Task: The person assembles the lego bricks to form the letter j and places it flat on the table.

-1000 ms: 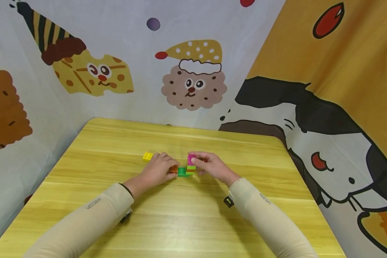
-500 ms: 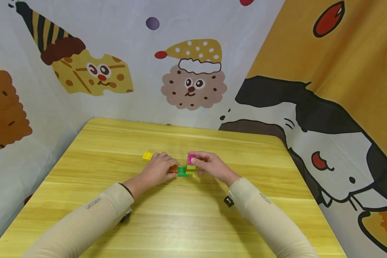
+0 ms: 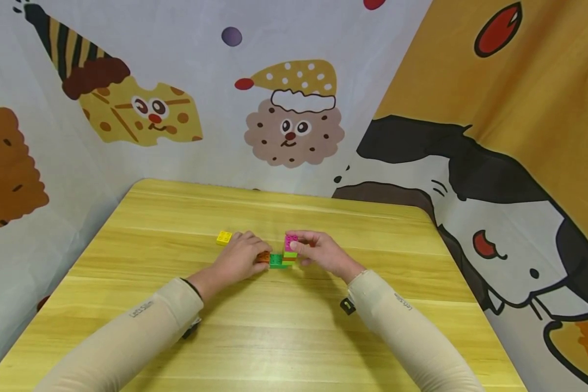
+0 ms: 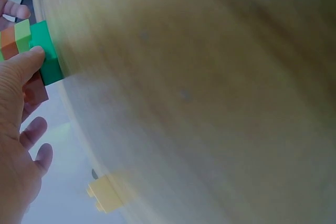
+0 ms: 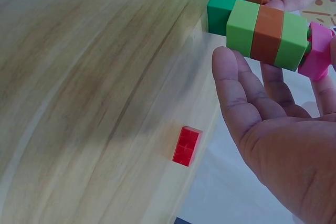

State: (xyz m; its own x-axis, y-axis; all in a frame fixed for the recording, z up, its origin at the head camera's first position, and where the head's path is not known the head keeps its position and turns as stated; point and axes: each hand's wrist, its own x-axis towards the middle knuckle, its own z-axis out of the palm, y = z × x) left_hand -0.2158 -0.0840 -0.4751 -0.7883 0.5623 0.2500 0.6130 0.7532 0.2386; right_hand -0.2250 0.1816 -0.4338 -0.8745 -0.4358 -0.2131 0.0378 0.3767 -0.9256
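Observation:
My left hand [image 3: 242,256] pinches the left end of a toy-brick build, by an orange-brown brick [image 3: 263,257] and the green base brick [image 3: 276,260] beneath it. In the left wrist view the thumb lies against the green side. A stack rises from the base's right end: light green brick [image 5: 242,24], orange-brown brick [image 5: 267,34], light green brick [image 5: 292,41]. My right hand [image 3: 322,253] pinches a pink brick [image 3: 291,243] on top between thumb and fingers. In the right wrist view the pink brick sits slightly askew, with part of a green stud showing below it.
A yellow brick [image 3: 224,238] lies on the wooden table [image 3: 284,337], just beyond the left hand. In the right wrist view a red brick [image 5: 187,146] lies on the table near the right hand. Cartoon-printed cloth [image 3: 215,109] hangs behind the table.

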